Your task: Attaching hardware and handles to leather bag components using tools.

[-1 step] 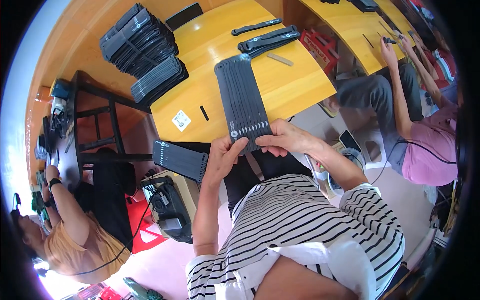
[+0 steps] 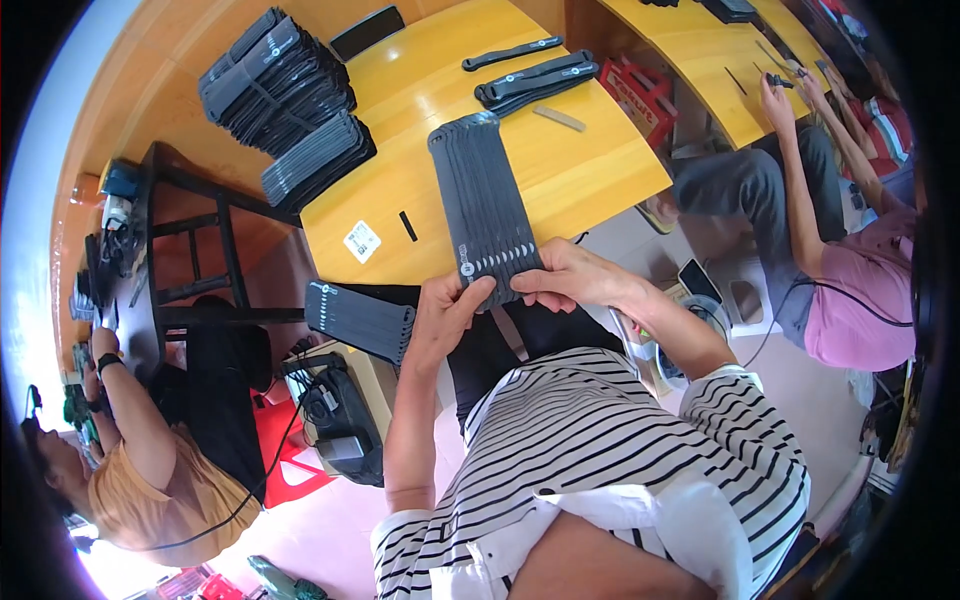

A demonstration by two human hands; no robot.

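Observation:
A fanned stack of black straps (image 2: 485,185) with rounded, slotted ends and small white marks lies over the front of the yellow table. My left hand (image 2: 448,315) pinches its near left corner, thumb on top. At the near right corner my right hand (image 2: 568,277) grips the same stack, thumb also on top. The fingers beneath are partly hidden. Left of my left hand, a second bundle of black straps (image 2: 358,322) rests just below the table's front edge; what supports it is hard to make out.
Tall piles of black straps (image 2: 275,85) stand at the table's back left, near a dark flat device (image 2: 367,33). Farther right lie more straps (image 2: 535,80) and a thin grey strip (image 2: 560,118). A white label (image 2: 361,241) is near the front. People sit at both sides.

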